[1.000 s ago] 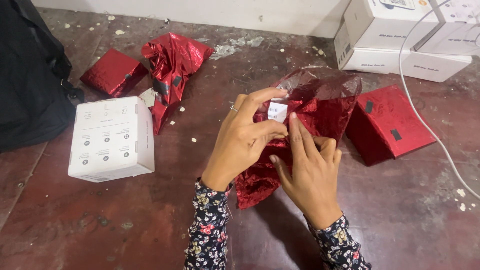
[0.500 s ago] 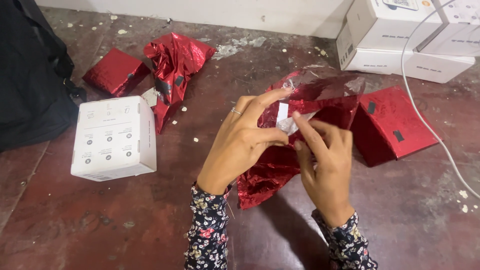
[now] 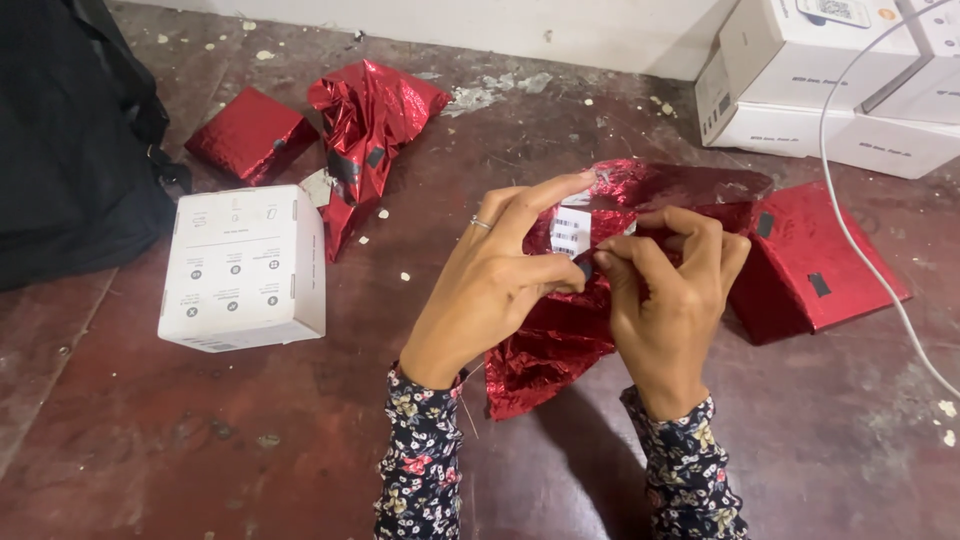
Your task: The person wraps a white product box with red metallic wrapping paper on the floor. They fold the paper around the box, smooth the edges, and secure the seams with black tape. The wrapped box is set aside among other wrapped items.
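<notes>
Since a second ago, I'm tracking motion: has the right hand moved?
Yes. The right hand has risen along the red foil wrapper, toward the wrapped red box.

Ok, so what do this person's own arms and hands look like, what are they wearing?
Both forearms are covered by long dark sleeves with a small floral print in pink, white and pale blue, ending at the wrists. The left hand wears a thin silver-coloured ring on one finger. The right hand is bare, with no ring visible. No gloves or watch show.
</notes>
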